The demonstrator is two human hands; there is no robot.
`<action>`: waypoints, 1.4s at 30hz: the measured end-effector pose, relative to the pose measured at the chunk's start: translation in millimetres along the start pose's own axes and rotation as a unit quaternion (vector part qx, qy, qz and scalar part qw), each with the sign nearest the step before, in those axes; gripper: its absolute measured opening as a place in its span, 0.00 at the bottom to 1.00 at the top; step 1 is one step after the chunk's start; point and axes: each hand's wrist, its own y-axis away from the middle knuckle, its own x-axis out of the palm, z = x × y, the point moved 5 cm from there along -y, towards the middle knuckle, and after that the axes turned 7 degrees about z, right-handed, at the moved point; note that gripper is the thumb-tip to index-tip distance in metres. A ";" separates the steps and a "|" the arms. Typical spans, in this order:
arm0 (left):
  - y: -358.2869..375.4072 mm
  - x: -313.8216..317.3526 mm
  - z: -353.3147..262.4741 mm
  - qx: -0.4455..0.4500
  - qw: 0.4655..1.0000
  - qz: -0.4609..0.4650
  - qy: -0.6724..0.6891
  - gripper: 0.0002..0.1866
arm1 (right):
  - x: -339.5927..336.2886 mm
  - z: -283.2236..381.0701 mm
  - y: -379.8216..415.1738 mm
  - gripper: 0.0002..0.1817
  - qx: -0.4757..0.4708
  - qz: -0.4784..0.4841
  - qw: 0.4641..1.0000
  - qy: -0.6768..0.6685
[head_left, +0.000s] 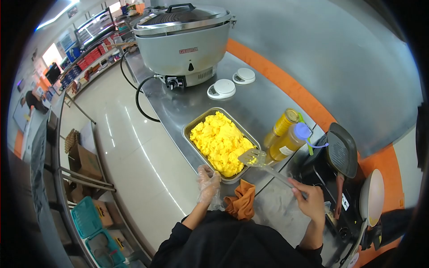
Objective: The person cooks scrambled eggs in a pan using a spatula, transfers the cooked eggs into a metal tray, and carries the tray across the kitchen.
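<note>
Yellow scrambled eggs (219, 140) are heaped in a rectangular metal tray (189, 144) on the steel counter. My left hand (209, 185), in a clear plastic glove, is closed on the tray's near left rim; its fingertips are partly hidden. In my bare right hand (309, 198) is the long handle of a slotted metal spatula (253, 157). The spatula's blade is over the tray's right edge, with bits of egg on it. An orange-brown cloth (241, 199) lies crumpled between my hands, close to my body.
Beyond the tray stand two white kitchen scales (222, 89) and a large rice cooker (183, 51). Right of the tray are a squeeze bottle (286, 143) of yellow liquid and a yellow-lidded jar (284, 123). A grill pan (342, 149) and a pale frying pan (372, 196) stand farther right.
</note>
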 end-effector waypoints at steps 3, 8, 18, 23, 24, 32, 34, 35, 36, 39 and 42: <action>-0.8 -3.4 -5.6 0.030 0.999 -0.011 -0.034 0.15 | -31.5 12.2 0.9 0.14 0.026 0.022 0.999 -0.041; -7.5 -7.0 5.3 0.063 0.998 0.013 0.010 0.15 | -30.0 25.7 -6.8 0.15 0.019 0.155 0.988 -0.008; -20.4 -11.5 26.2 0.044 0.998 0.040 0.031 0.16 | -2.8 44.7 -24.8 0.13 -0.092 0.058 0.993 0.039; -20.2 -10.6 23.7 0.035 0.998 0.042 0.038 0.16 | -41.2 50.5 -18.7 0.15 -0.071 0.069 0.994 0.052; -18.7 -11.4 19.7 0.040 0.998 0.041 0.027 0.16 | -38.9 50.2 -19.8 0.15 -0.070 0.068 0.994 0.052; -12.1 -11.3 10.5 0.044 0.996 0.045 0.059 0.14 | -7.4 40.2 -26.5 0.13 -0.073 0.071 0.993 0.065; -8.5 -9.9 6.4 0.029 0.998 0.029 0.053 0.13 | -18.6 32.3 -23.2 0.13 -0.061 0.067 0.995 0.031; -8.3 -8.2 8.6 0.030 0.998 0.028 0.054 0.13 | -22.2 27.9 -20.5 0.14 -0.045 0.064 0.997 -0.005; -8.0 -7.7 9.1 0.038 0.998 0.016 0.050 0.12 | -21.2 26.0 -17.0 0.14 -0.045 0.064 0.997 -0.004; -3.1 -6.8 0.9 0.054 0.998 0.009 0.042 0.11 | -13.9 14.8 -5.0 0.14 0.003 0.057 0.998 0.001; -0.9 -10.1 -13.8 0.043 0.999 0.005 -0.024 0.11 | -0.9 6.4 4.4 0.13 0.008 0.032 0.998 -0.060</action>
